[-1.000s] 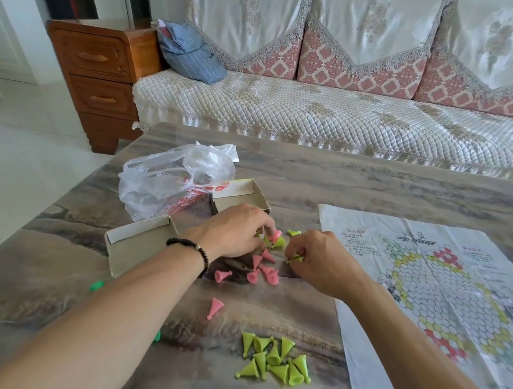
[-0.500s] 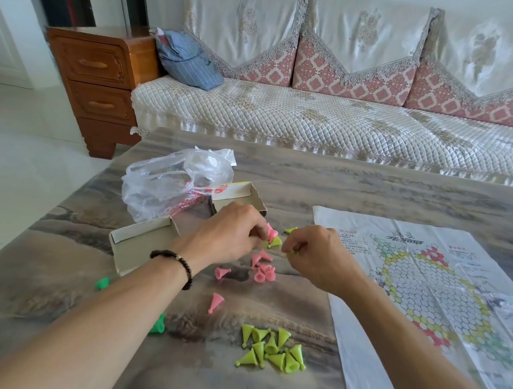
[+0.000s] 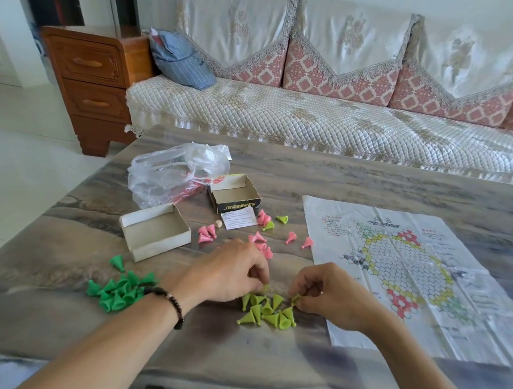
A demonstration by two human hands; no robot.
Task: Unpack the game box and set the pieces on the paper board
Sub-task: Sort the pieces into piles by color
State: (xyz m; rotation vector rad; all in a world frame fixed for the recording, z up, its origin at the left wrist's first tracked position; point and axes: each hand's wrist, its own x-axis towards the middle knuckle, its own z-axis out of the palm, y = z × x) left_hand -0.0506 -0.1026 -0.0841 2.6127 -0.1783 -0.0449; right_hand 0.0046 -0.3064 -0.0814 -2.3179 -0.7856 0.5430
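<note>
Both hands hover at a heap of lime-green cone pieces (image 3: 268,312) near the table's front. My left hand (image 3: 233,272) pinches a lime piece at the heap's far edge. My right hand (image 3: 323,293) pinches another lime piece at the heap's right side. Pink cones (image 3: 261,239) lie scattered behind the hands. A pile of dark green cones (image 3: 119,292) sits to the left. Two open halves of the game box, the tray (image 3: 154,231) and the lid (image 3: 235,194), stand further back. The paper board (image 3: 406,266) lies flat on the right, with no pieces on it.
A crumpled clear plastic bag (image 3: 174,172) lies behind the box halves. A small printed leaflet (image 3: 239,220) and a small wooden bead (image 3: 218,224) rest beside the lid. A sofa runs along the table's far side and a wooden drawer cabinet (image 3: 92,84) stands at the back left.
Both hands have come back from the pink cones by the box lid to the lime-green heap, each carrying a lime piece. The view has tilted, so the dark green pile now shows.
</note>
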